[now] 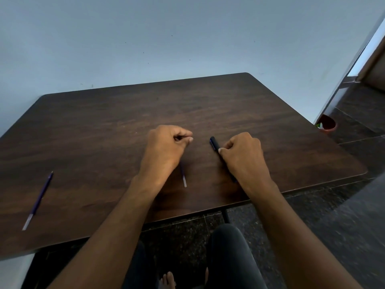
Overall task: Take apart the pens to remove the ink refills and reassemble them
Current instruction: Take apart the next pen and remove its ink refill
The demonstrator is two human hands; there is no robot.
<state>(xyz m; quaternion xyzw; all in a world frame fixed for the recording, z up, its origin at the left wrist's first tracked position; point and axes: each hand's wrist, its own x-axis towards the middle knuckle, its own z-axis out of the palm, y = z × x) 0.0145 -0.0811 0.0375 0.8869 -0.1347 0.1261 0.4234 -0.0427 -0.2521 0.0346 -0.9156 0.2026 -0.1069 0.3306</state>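
My right hand [243, 155] grips a dark pen barrel [214, 143] just above the wooden table [104, 132]. The barrel's far end sticks out toward the upper left, and a short bit of its near end shows below my wrist. My left hand [166, 147] is curled with thumb and forefinger pinched together. A thin purple ink refill [184, 178] with a clear tail pokes out from under it toward me, and the rest is hidden by the hand. A second purple refill [38, 200] lies loose near the table's front left.
The table's front edge runs diagonally just below my wrists, with my legs and the dark tiled floor [333, 215] beneath. A red pot [328, 124] stands on the floor past the right corner. A pale wall rises behind the table.
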